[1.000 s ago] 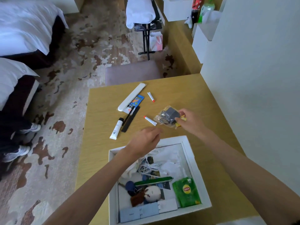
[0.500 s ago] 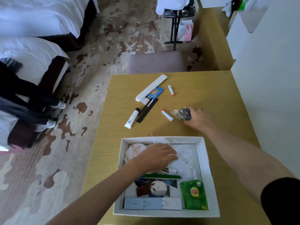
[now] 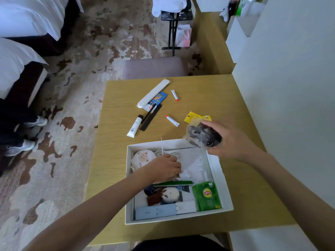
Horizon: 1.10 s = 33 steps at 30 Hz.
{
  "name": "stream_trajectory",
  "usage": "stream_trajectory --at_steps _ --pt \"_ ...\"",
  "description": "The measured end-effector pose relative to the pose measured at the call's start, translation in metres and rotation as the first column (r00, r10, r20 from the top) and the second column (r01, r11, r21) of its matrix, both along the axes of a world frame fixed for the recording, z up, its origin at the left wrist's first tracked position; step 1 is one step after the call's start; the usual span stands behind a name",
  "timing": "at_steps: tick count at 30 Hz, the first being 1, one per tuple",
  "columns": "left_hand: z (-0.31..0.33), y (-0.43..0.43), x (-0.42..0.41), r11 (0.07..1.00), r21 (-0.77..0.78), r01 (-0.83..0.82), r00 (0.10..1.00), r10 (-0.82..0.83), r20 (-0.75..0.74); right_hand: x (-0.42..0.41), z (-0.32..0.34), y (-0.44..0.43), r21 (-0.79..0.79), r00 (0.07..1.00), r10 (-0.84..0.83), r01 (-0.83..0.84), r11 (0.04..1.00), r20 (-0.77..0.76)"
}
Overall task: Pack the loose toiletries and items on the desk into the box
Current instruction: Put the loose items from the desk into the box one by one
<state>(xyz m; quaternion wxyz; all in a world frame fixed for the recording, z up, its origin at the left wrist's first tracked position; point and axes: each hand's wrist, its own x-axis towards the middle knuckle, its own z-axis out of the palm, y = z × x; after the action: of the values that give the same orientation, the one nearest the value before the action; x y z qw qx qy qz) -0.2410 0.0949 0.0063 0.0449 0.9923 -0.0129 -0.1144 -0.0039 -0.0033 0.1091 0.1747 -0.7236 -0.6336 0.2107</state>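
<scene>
**Bag lifted off the desk, above the box corner**

Raised since the frame half a second earlier, the crumpled clear plastic bag of dark items (image 3: 203, 135) is now off the light wooden desk (image 3: 208, 91), where it lay before. It is over the far right corner of the white square cardboard box (image 3: 222, 185). The right hand (image 3: 228, 142) grips the bag, with fingers and thumb curled round it. A flat yellow sachet (image 3: 196, 118) now shows on the desk just beyond the bag.

The left hand (image 3: 165, 169) has stayed inside the box, knuckles up, over white wrappers and a coiled white cable. Its fingers curl downward, but whether they hold anything cannot be told.

Near the box's front wall are a green Lipton tea packet (image 3: 207, 195) in the right corner and a slim green stick-shaped item (image 3: 173, 183) lying crosswise.

Loose on the desk beyond the box — all unmoved — are:
- two small white tubes with red caps, one near (image 3: 172, 120) and one farther (image 3: 175, 95)
- a white tube with a black cap (image 3: 135, 126)
- a flat black comb (image 3: 150, 116)
- a long white plastic case (image 3: 153, 93), overlapping a small blue printed packet (image 3: 157, 98)
</scene>
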Motion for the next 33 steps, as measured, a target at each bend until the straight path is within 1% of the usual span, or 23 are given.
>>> stream_trajectory --at_steps 2,4,7,10,13,15,21,24,25,27,30,33 --pt "0.001 0.003 -0.009 1.0 0.0 -0.005 1.0 0.005 0.025 -0.011 0.0 -0.012 -0.041 0.978 0.116 -0.111 0.993 0.176" --pt "0.002 0.005 -0.016 1.0 0.004 -0.009 0.997 0.009 0.076 -0.023 -0.006 -0.019 -0.086 0.922 0.231 -0.215 0.973 0.312" --pt "0.002 0.006 -0.026 0.999 -0.01 -0.031 0.989 0.032 0.144 -0.039 -0.019 -0.023 -0.17 0.841 0.345 -0.3 0.939 0.416" --pt "-0.003 0.009 -0.034 0.998 0.039 -0.051 0.984 0.043 0.174 -0.05 -0.031 -0.02 -0.264 0.746 0.434 -0.346 0.9 0.505" --pt "-0.007 0.007 -0.039 0.991 0.107 -0.076 0.982 0.056 0.178 -0.055 -0.044 -0.013 -0.331 0.681 0.467 -0.331 0.884 0.564" --pt "-0.009 0.004 -0.038 0.984 0.138 -0.108 0.979 0.081 0.188 -0.056 -0.053 -0.007 -0.342 0.65 0.459 -0.308 0.888 0.606" --pt "-0.009 -0.003 -0.033 0.964 0.176 -0.2 0.968 0.166 0.19 -0.056 -0.069 -0.003 -0.323 0.608 0.431 -0.286 0.902 0.666" --pt "-0.005 -0.005 -0.032 0.97 0.132 -0.202 0.96 0.169 0.225 -0.057 -0.07 -0.003 -0.328 0.63 0.429 -0.278 0.903 0.647" --pt "-0.001 -0.005 -0.031 0.975 0.101 -0.197 0.956 0.168 0.241 -0.056 -0.067 -0.004 -0.323 0.65 0.433 -0.289 0.901 0.625" --pt "0.008 -0.004 -0.028 0.981 0.009 -0.196 0.935 0.184 0.304 -0.054 -0.058 -0.006 -0.265 0.724 0.412 -0.315 0.911 0.554" --pt "0.025 0.003 -0.021 0.963 -0.151 -0.225 0.854 0.269 0.445 -0.043 -0.04 -0.005 -0.118 0.875 0.33 -0.308 0.944 0.354" --pt "0.045 0.016 -0.007 0.928 -0.23 -0.294 0.784 0.372 0.497 -0.027 -0.02 0.007 0.031 0.975 0.187 -0.192 0.981 0.118"
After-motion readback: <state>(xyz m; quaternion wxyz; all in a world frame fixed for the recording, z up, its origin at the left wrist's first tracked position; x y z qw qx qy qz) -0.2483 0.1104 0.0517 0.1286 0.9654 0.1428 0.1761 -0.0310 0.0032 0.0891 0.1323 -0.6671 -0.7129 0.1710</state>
